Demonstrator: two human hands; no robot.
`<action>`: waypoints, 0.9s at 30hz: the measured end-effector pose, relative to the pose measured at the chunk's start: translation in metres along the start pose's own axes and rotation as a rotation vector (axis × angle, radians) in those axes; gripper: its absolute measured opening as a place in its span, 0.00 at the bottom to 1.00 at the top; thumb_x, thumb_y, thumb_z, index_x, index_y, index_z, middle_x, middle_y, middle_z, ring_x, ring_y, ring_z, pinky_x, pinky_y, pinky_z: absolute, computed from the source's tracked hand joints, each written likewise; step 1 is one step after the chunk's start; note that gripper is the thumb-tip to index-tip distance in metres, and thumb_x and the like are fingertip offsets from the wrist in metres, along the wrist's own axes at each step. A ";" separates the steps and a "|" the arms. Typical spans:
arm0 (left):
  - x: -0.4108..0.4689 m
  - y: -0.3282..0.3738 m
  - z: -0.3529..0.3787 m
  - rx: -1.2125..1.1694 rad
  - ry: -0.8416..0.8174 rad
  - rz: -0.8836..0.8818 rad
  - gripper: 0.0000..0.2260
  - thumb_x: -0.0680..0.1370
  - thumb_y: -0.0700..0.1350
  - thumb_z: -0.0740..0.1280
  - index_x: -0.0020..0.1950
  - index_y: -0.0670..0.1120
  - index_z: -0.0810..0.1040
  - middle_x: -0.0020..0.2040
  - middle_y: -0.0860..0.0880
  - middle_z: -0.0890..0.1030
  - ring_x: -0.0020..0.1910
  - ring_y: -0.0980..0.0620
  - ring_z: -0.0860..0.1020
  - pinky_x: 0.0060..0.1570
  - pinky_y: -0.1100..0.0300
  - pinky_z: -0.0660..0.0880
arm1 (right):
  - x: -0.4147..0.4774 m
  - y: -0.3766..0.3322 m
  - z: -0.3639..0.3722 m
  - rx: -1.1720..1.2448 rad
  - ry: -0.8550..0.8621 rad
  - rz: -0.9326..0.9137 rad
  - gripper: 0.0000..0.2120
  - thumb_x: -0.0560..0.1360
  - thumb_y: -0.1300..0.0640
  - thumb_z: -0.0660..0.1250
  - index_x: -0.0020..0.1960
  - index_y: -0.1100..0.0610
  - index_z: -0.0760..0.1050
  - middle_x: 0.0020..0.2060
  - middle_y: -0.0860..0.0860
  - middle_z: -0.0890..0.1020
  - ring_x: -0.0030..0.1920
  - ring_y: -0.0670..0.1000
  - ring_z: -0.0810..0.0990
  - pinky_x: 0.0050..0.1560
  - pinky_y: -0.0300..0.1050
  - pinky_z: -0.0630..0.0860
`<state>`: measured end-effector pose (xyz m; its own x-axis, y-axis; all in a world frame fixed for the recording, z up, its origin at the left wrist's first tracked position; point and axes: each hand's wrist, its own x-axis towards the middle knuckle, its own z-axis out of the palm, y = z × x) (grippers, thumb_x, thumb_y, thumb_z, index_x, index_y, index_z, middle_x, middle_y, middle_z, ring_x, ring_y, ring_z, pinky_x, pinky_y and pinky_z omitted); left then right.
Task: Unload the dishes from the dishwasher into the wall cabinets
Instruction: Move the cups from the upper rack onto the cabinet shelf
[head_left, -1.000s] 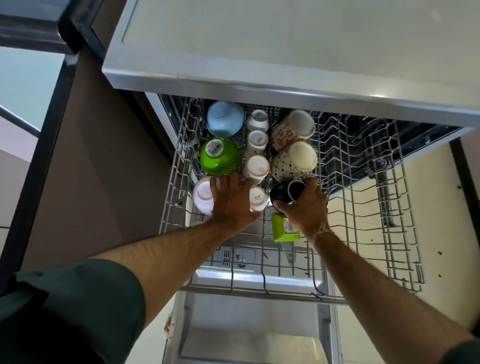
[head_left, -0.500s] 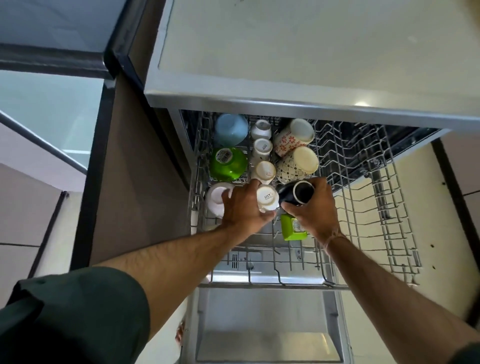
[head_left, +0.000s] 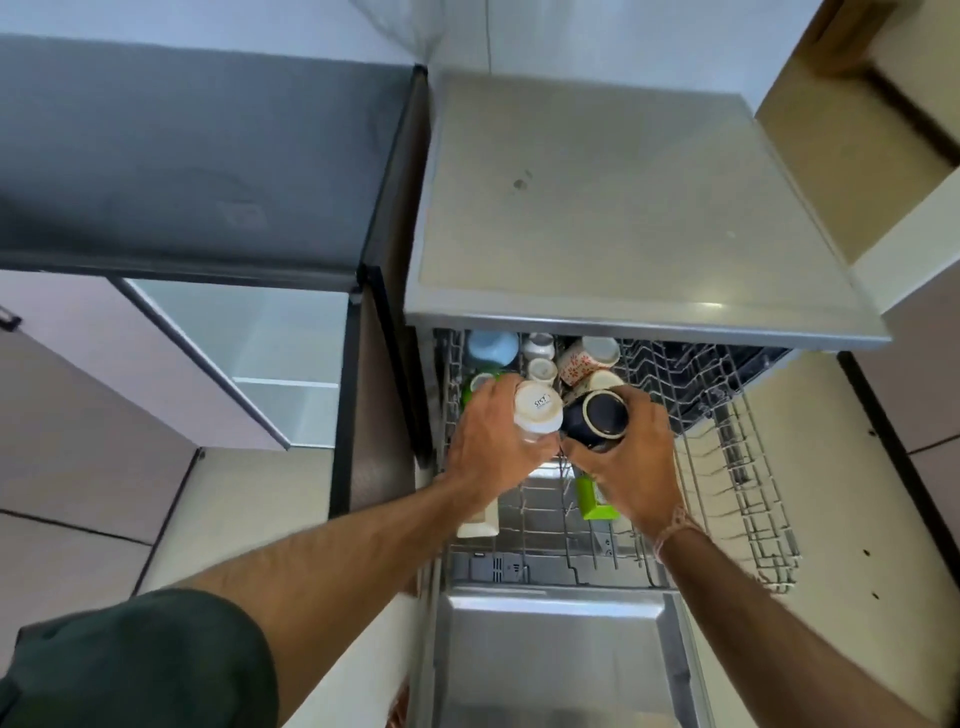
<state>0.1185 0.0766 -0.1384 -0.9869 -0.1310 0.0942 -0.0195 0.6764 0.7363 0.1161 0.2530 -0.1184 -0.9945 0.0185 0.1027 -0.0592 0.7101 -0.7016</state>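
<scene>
My left grip is wrapped round the white cup and my right grip round the dark mug, side by side over the rack beneath, probably one apiece to save cabinet trips.

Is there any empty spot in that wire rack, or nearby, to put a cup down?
The rack is bare wire in its right half, right of the patterned mugs. The worktop above is bare too. The back left is crowded: blue bowl, small white cups, left hand and right hand.
</scene>
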 end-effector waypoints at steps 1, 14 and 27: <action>-0.003 0.007 -0.014 -0.008 0.028 -0.004 0.31 0.64 0.56 0.78 0.63 0.49 0.71 0.54 0.51 0.75 0.52 0.52 0.75 0.52 0.54 0.77 | -0.002 -0.012 -0.004 0.018 -0.005 -0.012 0.39 0.62 0.48 0.82 0.67 0.54 0.69 0.60 0.54 0.71 0.56 0.50 0.72 0.56 0.40 0.70; -0.045 0.001 -0.199 -0.043 0.284 -0.053 0.31 0.66 0.58 0.79 0.64 0.55 0.71 0.55 0.56 0.76 0.54 0.57 0.75 0.53 0.63 0.76 | -0.030 -0.180 0.002 0.219 -0.083 -0.221 0.34 0.60 0.54 0.82 0.62 0.50 0.70 0.55 0.52 0.72 0.53 0.47 0.71 0.52 0.25 0.64; -0.022 -0.160 -0.297 -0.034 0.179 -0.123 0.31 0.68 0.58 0.78 0.66 0.49 0.73 0.59 0.51 0.79 0.53 0.53 0.77 0.49 0.73 0.70 | -0.050 -0.299 0.166 0.155 -0.109 -0.086 0.36 0.62 0.53 0.81 0.66 0.51 0.69 0.59 0.50 0.70 0.54 0.44 0.69 0.58 0.34 0.66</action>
<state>0.1904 -0.2439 -0.0595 -0.9332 -0.3398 0.1172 -0.1301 0.6232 0.7712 0.1694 -0.0768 -0.0310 -0.9881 -0.1197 0.0961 -0.1486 0.5886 -0.7947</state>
